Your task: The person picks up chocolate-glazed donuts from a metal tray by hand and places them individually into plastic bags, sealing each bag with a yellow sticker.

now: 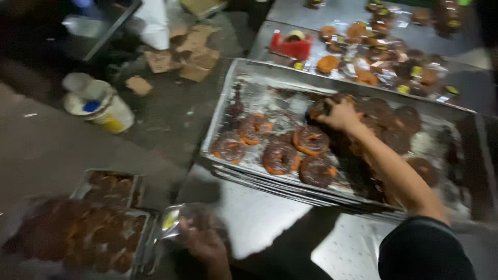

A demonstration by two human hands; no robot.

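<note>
My right hand (pixel 340 115) reaches over a metal tray (pixel 244 78) and closes on a chocolate-glazed doughnut (pixel 319 108) at the tray's middle. Several more glazed doughnuts lie around it, such as one (pixel 311 140) just below the hand. My left hand (pixel 205 239) is low at the table's near edge and holds a clear plastic wrapper (pixel 174 218) with a yellow label. The picture is blurred by motion.
The tray sits on a stack of similar trays on a steel table (pixel 259 218). Wrapped doughnuts (pixel 384 57) cover the far table. Boxes of packed doughnuts (pixel 88 233) stand on the floor at lower left, a white bucket (pixel 98 103) and cardboard scraps (pixel 192 52) beyond.
</note>
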